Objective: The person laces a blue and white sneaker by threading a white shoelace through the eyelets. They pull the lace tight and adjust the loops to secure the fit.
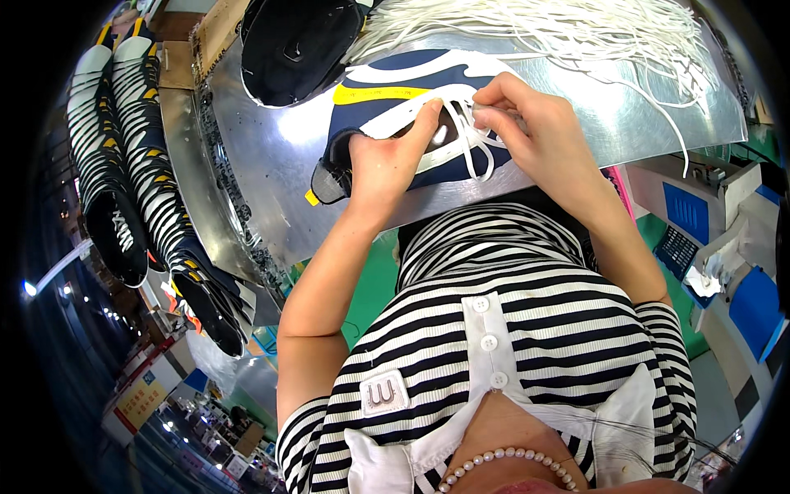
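Nearest to us is a pearl necklace (509, 452), and past it our black-and-white striped shirt (559, 284) with its white button strip. Beyond the shirt, a navy, white and yellow shoe (395, 119) lies on its side across the front part of the metal table (280, 198), its dark heel and yellow tab toward the left and its other end partly behind our right hand. A white lace (467, 148) crosses the shoe's opening, and a long loop of it hangs toward us.

Our left hand (385, 165) rests over the heel half of the shoe, thumb laid along the white edge of the opening; its other fingers are hidden, so we cannot tell how they close. Our right hand (535, 123) has thumb and forefinger brought together, pinching the lace at the top of the loop.

Farther out, a heap of loose white laces (535, 29) covers the table's far side, one strand trailing over the front edge at the right. Up and to the left of our shoe sits a dark shoe piece (292, 49) with a thin pale rim. Left of the table stand two long rows of nested shoe uppers (90, 115); green floor (370, 284) shows below.
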A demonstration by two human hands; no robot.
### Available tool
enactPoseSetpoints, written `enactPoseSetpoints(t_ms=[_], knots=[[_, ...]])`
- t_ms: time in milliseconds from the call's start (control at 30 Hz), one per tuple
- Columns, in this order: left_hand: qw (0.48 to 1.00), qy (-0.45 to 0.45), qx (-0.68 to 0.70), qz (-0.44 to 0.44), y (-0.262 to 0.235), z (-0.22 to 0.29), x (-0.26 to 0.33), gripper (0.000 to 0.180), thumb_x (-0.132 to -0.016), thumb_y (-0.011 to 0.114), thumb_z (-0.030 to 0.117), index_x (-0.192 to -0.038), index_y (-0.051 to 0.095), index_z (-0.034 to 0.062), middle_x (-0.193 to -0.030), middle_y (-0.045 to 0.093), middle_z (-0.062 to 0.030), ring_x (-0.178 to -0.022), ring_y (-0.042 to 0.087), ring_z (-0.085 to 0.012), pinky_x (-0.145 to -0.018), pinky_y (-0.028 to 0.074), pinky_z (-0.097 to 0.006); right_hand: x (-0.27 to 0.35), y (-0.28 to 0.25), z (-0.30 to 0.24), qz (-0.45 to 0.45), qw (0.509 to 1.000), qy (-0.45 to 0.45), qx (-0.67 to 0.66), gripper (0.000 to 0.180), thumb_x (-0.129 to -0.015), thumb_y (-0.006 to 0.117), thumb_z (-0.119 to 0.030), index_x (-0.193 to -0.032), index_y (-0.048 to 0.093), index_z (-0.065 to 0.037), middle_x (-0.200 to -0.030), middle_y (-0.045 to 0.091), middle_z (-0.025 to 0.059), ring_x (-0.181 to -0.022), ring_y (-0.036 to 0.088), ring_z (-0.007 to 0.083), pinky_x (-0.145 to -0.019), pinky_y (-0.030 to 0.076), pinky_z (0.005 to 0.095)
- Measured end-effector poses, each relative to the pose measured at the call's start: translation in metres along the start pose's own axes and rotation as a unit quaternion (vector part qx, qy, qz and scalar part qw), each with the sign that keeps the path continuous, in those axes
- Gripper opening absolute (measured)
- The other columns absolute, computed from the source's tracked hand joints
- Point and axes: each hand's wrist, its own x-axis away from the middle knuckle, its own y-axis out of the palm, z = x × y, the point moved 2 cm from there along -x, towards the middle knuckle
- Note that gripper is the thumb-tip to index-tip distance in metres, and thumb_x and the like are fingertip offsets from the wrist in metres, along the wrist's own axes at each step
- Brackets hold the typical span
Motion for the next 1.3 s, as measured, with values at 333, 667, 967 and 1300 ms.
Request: enactPoseSetpoints(t_ms=[333, 667, 967, 1300], knots=[[0.98, 0.188, -0.069, -0.004, 0.009, -0.001, 0.01, 0.015, -0.093, 0.064, 0.011, -0.095, 0.07, -0.0022, -0.086, 0.073, -0.0096, -0.079, 0.071, -0.0197, -0.069, 0.052, -0.028, -0.029, 0.019, 0.001, -0.089, 0.985, -0.05, 0.137, 0.014, -0.089, 0.061, -0.014, -0.09, 0.056, -0.001, -0.069, 0.062, 0.0165, -0.067, 0.063, 0.0337, -0.06, 0.048, 0.0409], [0.982, -0.125, 0.08, -0.12, -0.007, 0.0, -0.006, 0.022, -0.09, 0.069, 0.017, -0.105, 0.069, 0.0017, -0.096, 0.068, -0.0022, -0.089, 0.059, -0.0091, -0.077, 0.048, -0.027, -0.034, 0.019, 0.026, -0.018, 1.0, 0.012, -0.007, 0.019, -0.098, 0.053, -0.023, -0.111, 0.059, -0.009, -0.076, 0.067, 0.0092, -0.073, 0.067, 0.0244, -0.069, 0.051, 0.0358], [0.882, -0.277, 0.3, -0.234, -0.042, 0.014, -0.003, 0.026, -0.083, 0.074, 0.011, -0.105, 0.065, 0.002, -0.082, 0.057, 0.0008, -0.073, 0.049, -0.0097, -0.07, 0.041, -0.023, -0.043, 0.037, 0.035, 0.043, 0.994, 0.036, 0.093, 0.023, -0.097, 0.052, -0.015, -0.114, 0.052, 0.0, -0.079, 0.065, 0.0255, -0.077, 0.065, 0.0405, -0.07, 0.051, 0.0482], [0.974, 0.079, -0.133, 0.166, -0.08, 0.039, 0.055, 0.016, -0.079, 0.075, 0.006, -0.094, 0.069, 0.0041, -0.096, 0.064, -0.0066, -0.095, 0.058, -0.0179, -0.089, 0.044, -0.036, -0.045, 0.036, 0.041, 0.105, 0.993, 0.038, 0.04, 0.023, -0.097, 0.052, -0.013, -0.117, 0.053, 0.0, -0.077, 0.066, 0.0183, -0.075, 0.066, 0.0305, -0.068, 0.051, 0.0404]])
